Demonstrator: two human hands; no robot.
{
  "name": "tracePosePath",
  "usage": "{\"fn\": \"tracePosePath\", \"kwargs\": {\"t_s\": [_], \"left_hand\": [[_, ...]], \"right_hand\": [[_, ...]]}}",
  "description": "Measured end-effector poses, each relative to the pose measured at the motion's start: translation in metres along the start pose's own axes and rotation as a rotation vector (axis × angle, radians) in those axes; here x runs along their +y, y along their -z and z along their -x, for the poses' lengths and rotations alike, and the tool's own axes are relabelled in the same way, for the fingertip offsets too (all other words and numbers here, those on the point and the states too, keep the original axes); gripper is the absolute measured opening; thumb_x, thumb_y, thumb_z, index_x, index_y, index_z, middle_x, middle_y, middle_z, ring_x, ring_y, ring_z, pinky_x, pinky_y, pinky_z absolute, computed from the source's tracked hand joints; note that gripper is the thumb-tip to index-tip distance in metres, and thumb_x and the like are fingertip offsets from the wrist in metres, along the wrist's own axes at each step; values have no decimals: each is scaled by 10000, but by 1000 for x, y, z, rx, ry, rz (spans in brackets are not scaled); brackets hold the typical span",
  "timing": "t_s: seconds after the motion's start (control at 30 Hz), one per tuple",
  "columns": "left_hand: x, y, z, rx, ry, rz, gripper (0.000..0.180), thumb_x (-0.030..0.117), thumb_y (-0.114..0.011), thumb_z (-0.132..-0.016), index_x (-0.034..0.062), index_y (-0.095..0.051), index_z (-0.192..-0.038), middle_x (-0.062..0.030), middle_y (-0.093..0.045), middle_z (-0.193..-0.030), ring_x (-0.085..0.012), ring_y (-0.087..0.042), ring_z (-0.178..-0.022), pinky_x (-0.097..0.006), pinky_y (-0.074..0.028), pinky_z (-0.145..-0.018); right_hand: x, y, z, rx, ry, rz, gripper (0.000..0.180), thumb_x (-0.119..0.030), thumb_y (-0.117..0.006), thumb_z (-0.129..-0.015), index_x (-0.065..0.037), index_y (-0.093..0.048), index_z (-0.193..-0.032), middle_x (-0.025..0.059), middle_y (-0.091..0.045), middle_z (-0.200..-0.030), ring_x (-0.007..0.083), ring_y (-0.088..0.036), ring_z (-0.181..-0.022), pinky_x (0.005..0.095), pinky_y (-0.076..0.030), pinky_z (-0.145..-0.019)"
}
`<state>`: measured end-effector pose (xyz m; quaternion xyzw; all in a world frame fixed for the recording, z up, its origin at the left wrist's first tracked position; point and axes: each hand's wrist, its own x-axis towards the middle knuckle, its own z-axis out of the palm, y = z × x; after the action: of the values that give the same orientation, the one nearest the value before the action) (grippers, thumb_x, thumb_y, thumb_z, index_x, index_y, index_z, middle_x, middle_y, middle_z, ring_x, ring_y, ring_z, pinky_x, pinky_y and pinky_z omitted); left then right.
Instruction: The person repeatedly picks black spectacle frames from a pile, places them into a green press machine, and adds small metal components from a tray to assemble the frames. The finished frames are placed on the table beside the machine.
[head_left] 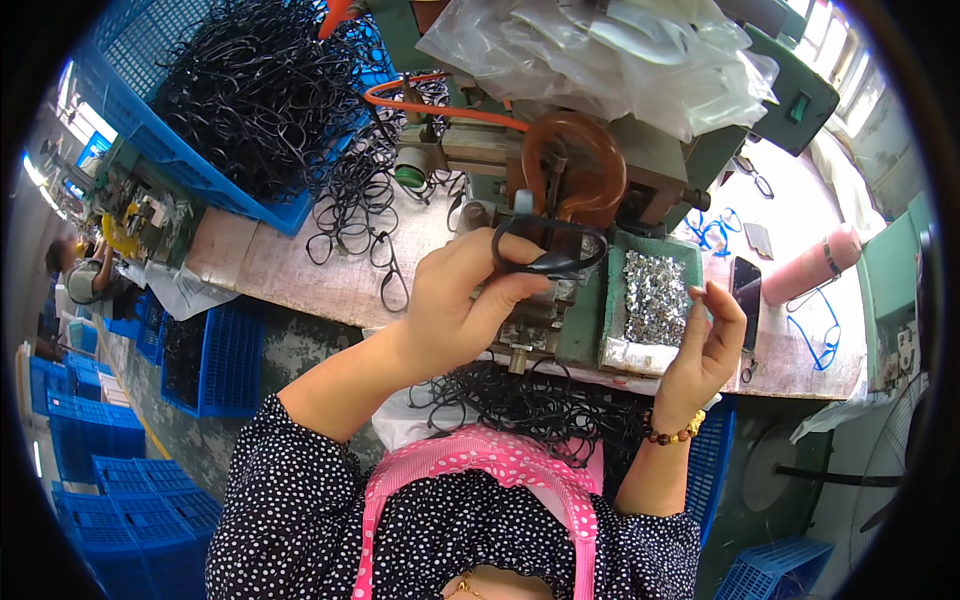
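My left hand (455,300) grips a black plastic eyeglass frame (590,268) between thumb and fingers, in front of a bench machine (640,160) with a curved amber guard (612,165). By the right edge of a green-sided tray (612,318) filled with small shiny metal parts (655,298), my right hand (705,345) is closed, thumb and index fingertips together. Whatever lies in that pinch is too small to make out. More black frames (510,400) are heaped at my lap, below the machine.
A blue crate (130,110) piled with black frames (265,90) stands at the far left, with loose frames (360,215) spilling onto the bench. Plastic bags (600,50) cover the machine's top. Rightward lie a phone (745,290), a pink bottle (815,262) and blue frames (715,232). Another person (88,272) is at far left.
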<state>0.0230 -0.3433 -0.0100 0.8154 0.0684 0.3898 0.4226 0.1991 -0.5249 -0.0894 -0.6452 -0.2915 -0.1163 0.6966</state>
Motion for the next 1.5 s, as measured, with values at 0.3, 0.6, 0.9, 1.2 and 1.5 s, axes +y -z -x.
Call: {"fn": "tracePosePath", "kwargs": {"t_s": [0.3, 0.6, 0.9, 1.2, 1.5], "left_hand": [[0, 0, 2, 19, 112, 103, 128, 10, -685, -865, -26, -644, -981, -114, -691, -845, -208, -667, -677, -286, -509, -628], [-5, -3, 1, 13, -140, -64, 166, 32, -749, -788, -3, -658, -922, -125, -637, -771, -294, -606, -637, -353, -465, -574], [-3, -7, 2, 40, -181, -119, 197, 7, -753, -776, -9, -647, -941, -133, -658, -805, -295, -635, -653, -347, -493, -592], [-3, 1, 20, 95, -139, -54, 262, 34, -710, -844, -16, -640, -1091, -157, -659, -984, -295, -643, -826, -360, -514, -728], [-118, 85, 76, 170, 429, -533, 222, 43, -577, -918, 60, -639, -1131, -134, -612, -1010, -301, -620, -896, -389, -512, -789]], "right_hand": [[35, 33, 13, 128, -22, -49, 192, -2, -549, -997, 43, -578, -1181, 104, -604, -1137, 151, -594, -1039, 286, -497, -929], [28, 32, 9, -187, -133, 130, 197, 20, -640, -920, 8, -638, -1117, 64, -653, -999, 133, -605, -922, 270, -485, -843], [40, -7, -16, -462, 256, 573, 171, -87, -666, -849, -69, -647, -1018, 120, -610, -970, 336, -571, -946, 440, -452, -834], [41, -17, -21, -560, 278, 749, 121, -80, -679, -833, -47, -615, -930, 127, -623, -1048, 358, -551, -1051, 453, -427, -918], [40, -12, -2, -384, 302, 726, 125, -79, -682, -831, -33, -617, -928, 130, -636, -1117, 372, -518, -1183, 465, -384, -1029]]}}
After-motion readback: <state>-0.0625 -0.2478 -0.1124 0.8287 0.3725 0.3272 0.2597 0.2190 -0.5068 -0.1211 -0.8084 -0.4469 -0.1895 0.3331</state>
